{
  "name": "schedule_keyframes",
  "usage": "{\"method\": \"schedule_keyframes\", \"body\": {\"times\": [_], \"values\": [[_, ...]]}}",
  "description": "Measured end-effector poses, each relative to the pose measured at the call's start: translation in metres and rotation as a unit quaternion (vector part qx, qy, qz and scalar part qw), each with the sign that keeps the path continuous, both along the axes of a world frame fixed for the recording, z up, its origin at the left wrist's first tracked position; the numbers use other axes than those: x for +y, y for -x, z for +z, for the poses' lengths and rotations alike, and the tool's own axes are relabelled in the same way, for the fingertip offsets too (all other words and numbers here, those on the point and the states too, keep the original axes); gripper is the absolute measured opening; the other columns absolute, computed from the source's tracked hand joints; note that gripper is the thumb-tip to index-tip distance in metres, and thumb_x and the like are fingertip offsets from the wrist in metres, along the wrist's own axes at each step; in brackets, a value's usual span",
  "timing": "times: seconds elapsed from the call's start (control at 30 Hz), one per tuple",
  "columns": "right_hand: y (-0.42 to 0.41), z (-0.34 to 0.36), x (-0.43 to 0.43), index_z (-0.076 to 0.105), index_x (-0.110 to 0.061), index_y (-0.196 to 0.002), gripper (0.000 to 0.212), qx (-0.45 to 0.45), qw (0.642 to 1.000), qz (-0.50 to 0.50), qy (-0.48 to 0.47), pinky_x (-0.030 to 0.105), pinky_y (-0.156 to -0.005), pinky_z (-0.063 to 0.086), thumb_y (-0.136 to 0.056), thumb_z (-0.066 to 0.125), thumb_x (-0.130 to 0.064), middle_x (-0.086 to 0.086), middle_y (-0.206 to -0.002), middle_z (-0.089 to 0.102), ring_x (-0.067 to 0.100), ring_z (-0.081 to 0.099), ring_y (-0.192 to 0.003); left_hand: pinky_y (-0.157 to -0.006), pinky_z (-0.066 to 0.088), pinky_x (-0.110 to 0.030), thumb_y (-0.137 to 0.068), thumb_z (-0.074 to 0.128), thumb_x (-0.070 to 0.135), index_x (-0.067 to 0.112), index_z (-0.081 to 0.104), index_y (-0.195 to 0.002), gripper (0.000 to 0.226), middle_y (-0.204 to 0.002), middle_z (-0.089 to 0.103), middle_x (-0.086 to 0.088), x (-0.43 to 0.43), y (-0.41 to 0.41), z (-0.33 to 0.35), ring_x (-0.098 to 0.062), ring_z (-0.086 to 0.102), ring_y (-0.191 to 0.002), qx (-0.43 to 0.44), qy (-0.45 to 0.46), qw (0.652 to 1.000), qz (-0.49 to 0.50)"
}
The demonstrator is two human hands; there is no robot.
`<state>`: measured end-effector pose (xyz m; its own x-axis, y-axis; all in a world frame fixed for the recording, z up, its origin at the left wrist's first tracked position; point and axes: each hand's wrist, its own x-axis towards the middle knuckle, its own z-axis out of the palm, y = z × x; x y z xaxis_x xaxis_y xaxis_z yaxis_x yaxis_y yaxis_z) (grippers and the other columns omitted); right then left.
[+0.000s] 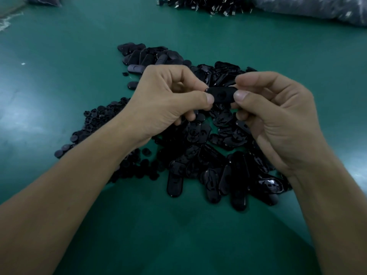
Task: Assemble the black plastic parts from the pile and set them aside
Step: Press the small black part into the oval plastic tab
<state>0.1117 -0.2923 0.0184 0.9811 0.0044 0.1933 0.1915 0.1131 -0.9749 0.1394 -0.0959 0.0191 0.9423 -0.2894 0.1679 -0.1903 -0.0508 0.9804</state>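
On the green bench (59, 76), a heap of small round black pieces (95, 120) lies at centre left. A cluster of matte oval parts (147, 56) sits above it, towards the upper middle. The left hand (164, 104) pinches one end of a black oval part (221, 94), held at the frame's centre above the pile of glossy oval shells (208, 161). The right hand (278, 120) pinches the other end between thumb and curled fingers. A plastic bag (317, 8) lies at upper right.

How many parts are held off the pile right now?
1: a black oval part, pinched at its ends by the left hand and right hand above the pile. Others may hide behind the fingers.
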Motion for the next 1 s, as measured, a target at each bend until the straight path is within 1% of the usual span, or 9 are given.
{"method": "schedule_keyframes", "body": {"times": [0.17,0.27,0.37,0.53,0.73,0.9,1.0], "values": [[0.0010,0.0011,0.0006,0.076,-0.023,-0.081,0.017,0.023,0.999,0.015,-0.040,0.020,-0.062,0.050,-0.080,0.074,-0.006,-0.002,-0.076,0.072,0.012,0.067,-0.069,-0.039,0.041,-0.015,-0.079,0.077,0.014,0.020,0.069,-0.079,0.010,-0.070,0.075,-0.002,0.0000,-0.0010,-0.0003,-0.003,0.058,-0.046,0.016,0.020,1.000,0.004],[0.0020,0.0020,0.0017,0.075,-0.021,-0.080,0.017,0.028,0.997,0.031,-0.061,0.021,-0.060,0.051,-0.080,0.074,-0.004,0.000,-0.072,0.071,0.012,0.068,-0.066,-0.040,0.041,-0.016,-0.078,0.076,0.015,0.023,0.072,-0.085,0.011,-0.072,0.075,-0.003,-0.0002,-0.0021,-0.0013,-0.004,0.057,-0.048,0.035,0.038,0.999,0.006],[0.0022,0.0019,0.0029,0.074,-0.021,-0.079,0.017,0.027,0.997,0.035,-0.067,0.021,-0.060,0.052,-0.080,0.074,-0.004,0.002,-0.070,0.071,0.013,0.069,-0.065,-0.042,0.041,-0.016,-0.079,0.076,0.016,0.027,0.077,-0.082,0.012,-0.073,0.075,-0.001,0.0003,-0.0030,-0.0011,-0.004,0.058,-0.051,0.030,0.040,0.999,0.005],[0.0015,0.0011,0.0033,0.075,-0.020,-0.079,0.016,0.029,0.996,0.037,-0.076,0.020,-0.060,0.052,-0.079,0.075,-0.004,0.003,-0.071,0.072,0.014,0.070,-0.067,-0.043,0.041,-0.016,-0.080,0.076,0.017,0.028,0.078,-0.082,0.011,-0.073,0.075,0.000,0.0007,-0.0040,-0.0016,-0.004,0.058,-0.053,0.026,0.038,0.999,0.008],[0.0027,0.0021,0.0038,0.074,-0.020,-0.079,0.012,0.037,0.994,0.044,-0.088,0.020,-0.060,0.053,-0.071,0.079,-0.013,0.003,-0.071,0.072,0.014,0.070,-0.065,-0.044,0.041,-0.015,-0.082,0.075,0.017,0.027,0.078,-0.079,0.011,-0.073,0.075,-0.001,0.0011,-0.0040,-0.0011,-0.004,0.059,-0.053,0.032,0.038,0.999,0.011],[0.0035,0.0020,0.0040,0.073,-0.018,-0.080,0.012,0.040,0.995,0.038,-0.086,0.020,-0.060,0.053,-0.072,0.077,-0.012,0.003,-0.071,0.072,0.013,0.070,-0.066,-0.044,0.041,-0.015,-0.083,0.072,0.016,0.025,0.076,-0.079,0.010,-0.071,0.074,-0.001,0.0010,-0.0032,-0.0002,-0.004,0.059,-0.053,0.044,0.037,0.998,0.008],[0.0047,0.0012,0.0052,0.071,-0.016,-0.084,0.013,0.040,0.995,0.041,-0.080,0.020,-0.061,0.054,-0.073,0.077,-0.011,0.003,-0.071,0.072,0.014,0.071,-0.067,-0.045,0.042,-0.016,-0.087,0.073,0.017,0.025,0.073,-0.080,0.010,-0.070,0.072,0.005,0.0013,-0.0037,-0.0012,-0.004,0.060,-0.056,0.040,0.013,0.999,0.011]]}}
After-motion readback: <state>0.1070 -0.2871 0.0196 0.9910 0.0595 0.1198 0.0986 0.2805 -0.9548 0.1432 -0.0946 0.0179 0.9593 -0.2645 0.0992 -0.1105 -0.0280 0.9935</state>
